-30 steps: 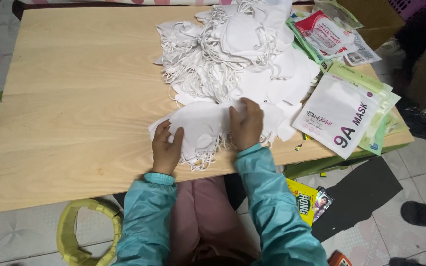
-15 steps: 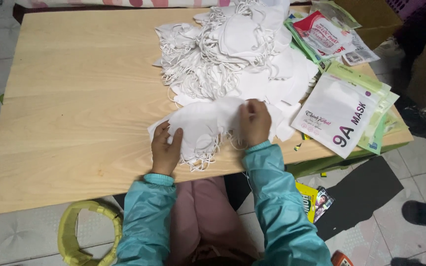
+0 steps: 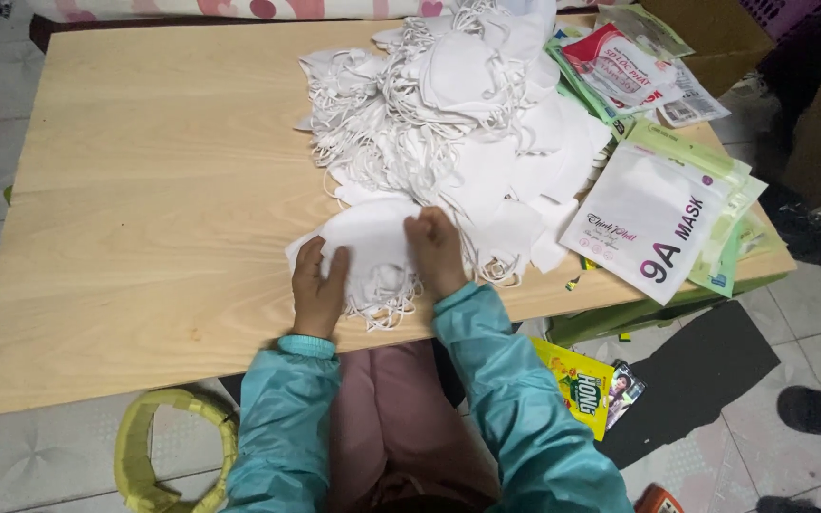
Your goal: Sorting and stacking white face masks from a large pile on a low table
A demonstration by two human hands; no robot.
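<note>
One wooden surface carries a heap of white masks. White-and-green flat packets lie at its right edge. Left hand presses flat, fingers apart, and right hand pinches, on a near-edge mask stack.

Left hand flat; right hand curled

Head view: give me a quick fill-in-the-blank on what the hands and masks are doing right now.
1. Both hands rest on a small stack of white ____ at the table's near edge.
2. The left hand lies ____ on the stack.
3. The large heap of masks lies ____ the hands, farther from the person.
4. The right hand wears a ____ sleeve.

Missing words: masks; flat; beyond; teal
</note>
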